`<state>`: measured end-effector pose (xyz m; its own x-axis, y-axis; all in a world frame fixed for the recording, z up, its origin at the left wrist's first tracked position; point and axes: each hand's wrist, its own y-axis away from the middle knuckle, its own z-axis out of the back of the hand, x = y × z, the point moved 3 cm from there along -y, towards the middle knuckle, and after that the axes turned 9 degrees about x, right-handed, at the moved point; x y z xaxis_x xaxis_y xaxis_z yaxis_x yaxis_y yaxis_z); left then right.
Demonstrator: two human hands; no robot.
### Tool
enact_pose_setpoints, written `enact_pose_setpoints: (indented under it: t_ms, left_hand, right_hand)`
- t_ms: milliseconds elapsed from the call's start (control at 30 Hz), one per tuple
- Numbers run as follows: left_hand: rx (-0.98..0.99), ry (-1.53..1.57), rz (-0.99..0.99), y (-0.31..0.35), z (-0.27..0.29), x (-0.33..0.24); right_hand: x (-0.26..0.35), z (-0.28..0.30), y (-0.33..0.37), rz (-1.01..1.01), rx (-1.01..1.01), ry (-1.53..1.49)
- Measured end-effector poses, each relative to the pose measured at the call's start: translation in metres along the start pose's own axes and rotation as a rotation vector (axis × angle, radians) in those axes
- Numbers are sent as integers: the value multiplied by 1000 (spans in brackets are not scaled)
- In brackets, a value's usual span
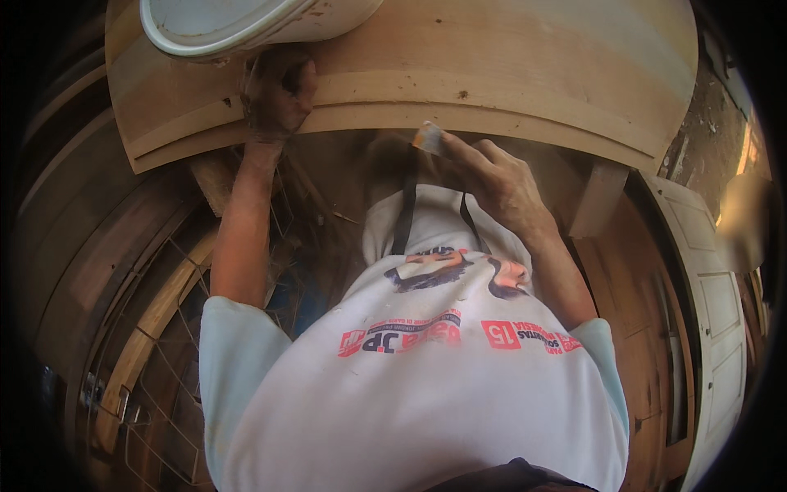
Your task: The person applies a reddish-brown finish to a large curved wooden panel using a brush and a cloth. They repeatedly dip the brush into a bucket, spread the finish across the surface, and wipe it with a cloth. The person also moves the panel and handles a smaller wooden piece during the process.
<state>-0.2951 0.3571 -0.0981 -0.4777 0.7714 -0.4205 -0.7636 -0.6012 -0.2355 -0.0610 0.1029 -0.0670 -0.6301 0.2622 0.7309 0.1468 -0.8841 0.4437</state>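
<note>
My left hand [281, 92] rests on the wooden panel [525, 78] close to its near edge, just below a white plastic tub [283, 23]. Its fingers are curled in, and shadow hides whether anything is inside them. My right hand [502, 179] is in front of the panel's near edge, above my lap. Between its thumb and fingers it pinches a small white-and-orange piece [427, 138], too small to name. The tub stands tilted in the picture at the top left, cut off by the upper rim.
A wooden leg [600, 197] supports the panel on the right. White panelled doors [711, 303] lean farther right. Wire mesh [168, 353] and a wooden bar [152, 336] lie at my left. Dark straps [406, 217] hang over my white shirt [434, 394].
</note>
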Motion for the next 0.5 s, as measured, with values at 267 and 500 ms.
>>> enact_pose_setpoints:
  t_ms: [267,500]
  left_hand:
    - [-24,-40,105,-6,10,-19]
    - [-40,61,289,11,-2,-53]
  right_hand:
    - [-36,38,42,-127,-466,-142]
    - [-75,13,73,-269,-607,-130]
